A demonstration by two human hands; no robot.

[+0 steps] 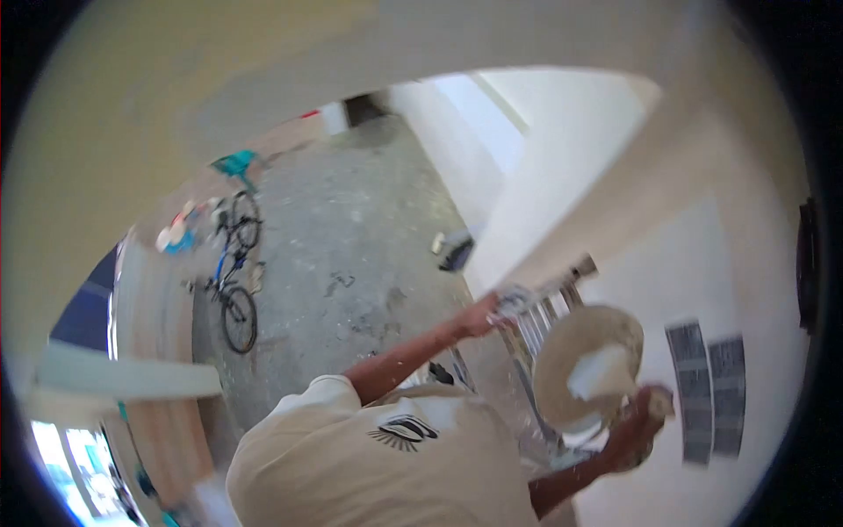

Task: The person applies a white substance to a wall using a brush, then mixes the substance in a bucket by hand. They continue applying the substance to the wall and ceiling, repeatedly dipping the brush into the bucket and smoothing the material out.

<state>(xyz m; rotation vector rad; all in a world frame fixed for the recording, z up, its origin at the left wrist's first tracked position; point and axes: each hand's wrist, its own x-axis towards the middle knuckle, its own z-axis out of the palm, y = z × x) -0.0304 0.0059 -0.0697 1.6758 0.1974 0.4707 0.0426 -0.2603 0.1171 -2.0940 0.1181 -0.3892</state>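
My left hand [479, 316] is closed at the top of a metal stepladder [527, 338], with the arm stretched out across the view. To the right, a bucket [551, 373] crusted with beige material shows a white mass inside. My right hand [639, 430] is at the bucket's lower right edge, fingers curled round a tool with a tan handle end [669, 404]. The tool's other end runs toward the white mass; motion blur hides its exact shape. White specks dot my right forearm.
Far below lies a stained concrete floor [351, 237]. A blue bicycle [233, 259] and a teal object [235, 164] are on the left. Dark items [457, 255] rest near the wall's foot. Two grey ribbed panels [691, 386] show on the pale wall at right. A beige beam spans overhead.
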